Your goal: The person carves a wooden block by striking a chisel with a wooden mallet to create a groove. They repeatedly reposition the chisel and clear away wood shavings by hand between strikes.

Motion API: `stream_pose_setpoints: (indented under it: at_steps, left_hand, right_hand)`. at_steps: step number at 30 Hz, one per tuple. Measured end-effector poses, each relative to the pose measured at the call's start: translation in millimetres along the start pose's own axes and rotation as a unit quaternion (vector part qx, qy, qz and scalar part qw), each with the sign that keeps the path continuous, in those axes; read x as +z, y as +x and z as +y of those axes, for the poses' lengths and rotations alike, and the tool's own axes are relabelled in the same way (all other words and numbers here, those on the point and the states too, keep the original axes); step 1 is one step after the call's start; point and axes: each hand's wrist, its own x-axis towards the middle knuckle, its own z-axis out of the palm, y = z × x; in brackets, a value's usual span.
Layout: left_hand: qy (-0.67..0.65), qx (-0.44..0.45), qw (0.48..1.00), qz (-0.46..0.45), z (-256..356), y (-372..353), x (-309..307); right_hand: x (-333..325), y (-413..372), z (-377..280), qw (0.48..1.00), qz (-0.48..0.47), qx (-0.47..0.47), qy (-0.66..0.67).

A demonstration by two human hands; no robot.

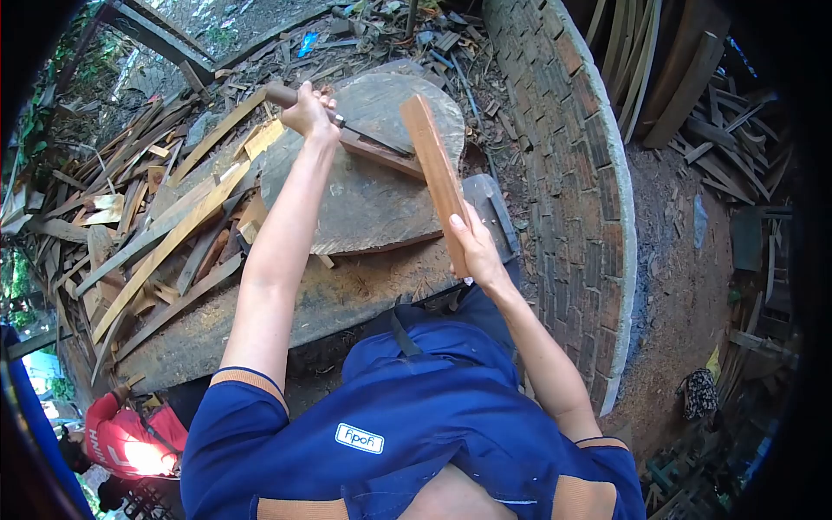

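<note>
My left hand (310,114) is closed around the thick wooden handle (280,94) of a long, narrow-bladed tool. Its dark metal blade (374,137) points right and lies over a reddish-brown wood block (381,159) on a large round wooden slab (373,208). In my right hand (475,245) is a long, flat wooden strip (436,169), gripped near its lower end, with the thumb along its face. The strip slants up and to the left, its upper part overlapping the slab and the blade's tip in this view.
Offcuts and planks (165,230) are heaped left of the slab. A curved brick wall (576,191) runs along the right, with more boards (685,78) behind it. A person in a red shirt (134,438) is at the lower left.
</note>
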Motion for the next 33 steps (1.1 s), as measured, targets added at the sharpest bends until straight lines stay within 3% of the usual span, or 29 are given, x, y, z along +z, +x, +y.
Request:
stream_pose_setpoints:
  at_steps: [3, 6, 9, 14, 20, 25, 33]
  left_hand:
    - [-0.049, -0.056, 0.997, 0.008, 8, -2, 0]
    - [-0.027, -0.023, 0.983, -0.179, 31, -22, 21]
    - [0.049, 0.057, 0.956, -0.283, 42, -42, 49]
    - [0.062, 0.059, 0.945, -0.317, 29, -62, 67]
    - [0.076, 0.074, 0.933, -0.345, 23, -70, 71]
    - [0.130, 0.169, 0.910, -0.357, 9, -73, 74]
    - [0.104, 0.163, 0.911, -0.364, 13, -84, 68]
  right_hand:
    - [2, -3, -3, 1.000, 0.006, 0.005, -0.029]
    - [1, -2, -3, 1.000, 0.001, 0.019, -0.021]
    - [2, -3, 0, 1.000, -0.007, 0.023, 0.014]
    - [4, 2, 7, 1.000, 0.012, -0.006, 0.027]
    - [1, -2, -2, 0.999, -0.017, 0.032, 0.019]
    - [2, 2, 5, 0.999, -0.012, 0.016, 0.028]
    - [-14, 6, -19, 1.000, 0.016, -0.005, 0.016]
